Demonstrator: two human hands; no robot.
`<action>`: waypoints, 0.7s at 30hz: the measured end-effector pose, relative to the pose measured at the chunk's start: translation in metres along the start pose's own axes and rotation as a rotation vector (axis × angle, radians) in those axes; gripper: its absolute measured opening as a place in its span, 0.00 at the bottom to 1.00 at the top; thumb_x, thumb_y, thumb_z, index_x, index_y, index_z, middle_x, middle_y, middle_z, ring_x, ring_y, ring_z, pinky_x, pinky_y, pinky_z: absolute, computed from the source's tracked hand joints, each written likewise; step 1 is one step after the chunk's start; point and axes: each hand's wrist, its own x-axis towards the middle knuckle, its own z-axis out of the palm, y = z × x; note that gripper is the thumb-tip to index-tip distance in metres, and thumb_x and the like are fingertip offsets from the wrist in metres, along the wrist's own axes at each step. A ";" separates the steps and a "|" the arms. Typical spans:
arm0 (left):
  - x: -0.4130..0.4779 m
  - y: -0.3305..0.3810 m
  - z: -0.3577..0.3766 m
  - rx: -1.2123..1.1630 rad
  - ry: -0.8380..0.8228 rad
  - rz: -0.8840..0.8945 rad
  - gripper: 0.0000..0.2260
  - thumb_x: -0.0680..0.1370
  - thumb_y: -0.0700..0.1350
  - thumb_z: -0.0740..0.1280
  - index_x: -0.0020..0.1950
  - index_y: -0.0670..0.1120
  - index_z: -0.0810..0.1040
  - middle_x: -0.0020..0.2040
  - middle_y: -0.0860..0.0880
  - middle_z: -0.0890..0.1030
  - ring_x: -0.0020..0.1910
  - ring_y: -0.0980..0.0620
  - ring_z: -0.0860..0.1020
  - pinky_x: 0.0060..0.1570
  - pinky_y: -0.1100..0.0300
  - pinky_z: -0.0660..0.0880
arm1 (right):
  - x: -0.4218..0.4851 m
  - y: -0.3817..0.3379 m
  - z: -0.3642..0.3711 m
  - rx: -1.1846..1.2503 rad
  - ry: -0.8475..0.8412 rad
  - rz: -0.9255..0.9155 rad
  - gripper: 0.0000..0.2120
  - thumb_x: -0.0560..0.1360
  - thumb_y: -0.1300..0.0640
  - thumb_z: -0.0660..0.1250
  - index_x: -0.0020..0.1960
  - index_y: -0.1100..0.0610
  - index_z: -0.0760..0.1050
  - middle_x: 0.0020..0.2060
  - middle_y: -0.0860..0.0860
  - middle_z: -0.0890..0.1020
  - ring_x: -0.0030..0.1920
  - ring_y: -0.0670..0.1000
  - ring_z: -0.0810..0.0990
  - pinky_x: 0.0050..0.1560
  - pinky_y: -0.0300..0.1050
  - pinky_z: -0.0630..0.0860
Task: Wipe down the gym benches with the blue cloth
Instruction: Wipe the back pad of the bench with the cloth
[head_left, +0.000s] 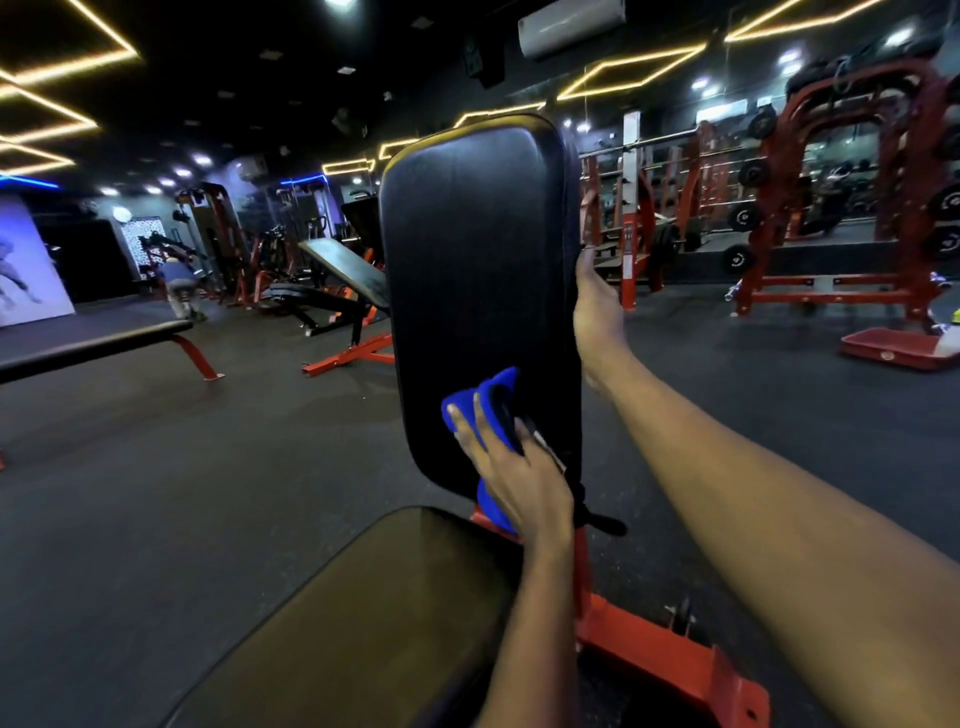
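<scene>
An adjustable bench stands in front of me, with its black backrest (478, 270) raised nearly upright and its seat pad (374, 613) below. My left hand (511, 480) presses the bunched blue cloth (493, 402) flat against the lower part of the backrest, fingers spread over it. A bit of the cloth also shows under my palm. My right hand (597, 312) grips the backrest's right edge at mid height, with its fingers hidden behind the pad.
The bench's orange frame (660, 654) runs along the floor at lower right. A flat bench (98, 343) stands on the left and an incline bench (343, 280) behind it. Red racks with weight plates (841, 208) line the right. A person (176, 286) crouches far back on the left.
</scene>
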 end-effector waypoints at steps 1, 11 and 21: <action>0.008 0.016 0.002 -0.128 -0.055 -0.011 0.27 0.80 0.43 0.62 0.78 0.52 0.60 0.81 0.51 0.52 0.79 0.46 0.54 0.74 0.52 0.60 | 0.002 0.002 -0.009 -0.014 -0.104 0.034 0.22 0.81 0.38 0.55 0.61 0.50 0.79 0.58 0.46 0.82 0.60 0.47 0.79 0.66 0.47 0.73; -0.020 0.017 -0.003 0.056 -0.206 0.200 0.36 0.75 0.44 0.67 0.80 0.55 0.54 0.81 0.50 0.46 0.79 0.44 0.49 0.70 0.38 0.64 | 0.002 0.002 -0.041 0.108 -0.399 0.265 0.17 0.84 0.45 0.52 0.52 0.51 0.77 0.38 0.45 0.83 0.38 0.46 0.82 0.39 0.41 0.77; 0.119 0.100 0.017 -0.042 -0.097 0.335 0.26 0.78 0.54 0.55 0.77 0.54 0.64 0.80 0.49 0.55 0.78 0.43 0.52 0.74 0.44 0.60 | 0.011 0.012 -0.035 0.163 -0.344 0.291 0.17 0.84 0.45 0.54 0.56 0.51 0.78 0.41 0.48 0.85 0.39 0.48 0.81 0.43 0.43 0.76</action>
